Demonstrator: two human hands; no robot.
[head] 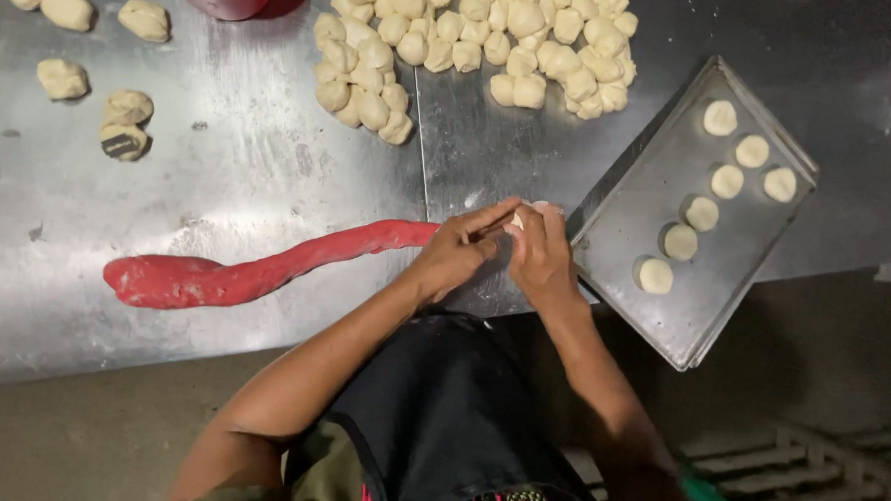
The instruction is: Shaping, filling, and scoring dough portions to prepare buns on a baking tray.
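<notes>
We pinch pale dough piece (518, 220) between left hand (455, 253) and right hand (541, 253); red dough rope (254, 267) trails leftward from left hand; baking tray (622, 233) just right of right hand.

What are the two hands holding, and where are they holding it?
A small pale dough piece, pinched between the fingertips of the left hand and right hand; mostly hidden.
</notes>
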